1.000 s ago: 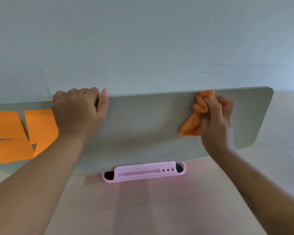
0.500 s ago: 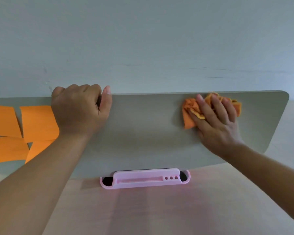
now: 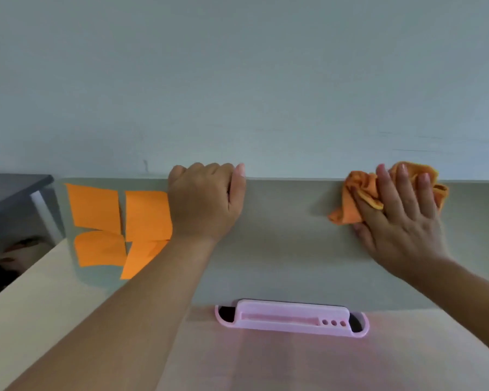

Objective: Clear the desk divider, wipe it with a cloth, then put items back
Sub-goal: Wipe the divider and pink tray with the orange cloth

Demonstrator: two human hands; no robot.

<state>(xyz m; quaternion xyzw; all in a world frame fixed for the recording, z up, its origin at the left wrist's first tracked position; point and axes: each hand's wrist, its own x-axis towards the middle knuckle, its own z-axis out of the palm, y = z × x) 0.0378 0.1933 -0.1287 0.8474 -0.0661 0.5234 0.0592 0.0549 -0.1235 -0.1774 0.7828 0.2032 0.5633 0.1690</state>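
A grey desk divider (image 3: 288, 244) stands upright across the back of the pale wooden desk (image 3: 266, 362). My left hand (image 3: 206, 201) grips its top edge near the middle, fingers curled over the rim. My right hand (image 3: 401, 218) presses a crumpled orange cloth (image 3: 359, 198) flat against the divider's upper right face, fingers straight. Several orange sticky notes (image 3: 96, 207) are stuck on the divider's left part. A pink holder (image 3: 291, 320) sits at the divider's foot.
A plain pale wall (image 3: 237, 80) rises behind the divider. To the far left, beyond the desk's edge, stands a dark grey table (image 3: 9, 190) with a white leg.
My right hand went from bunching the cloth in curled fingers to pressing it flat on the divider near its top edge. My view shifted right. My left hand kept its grip.
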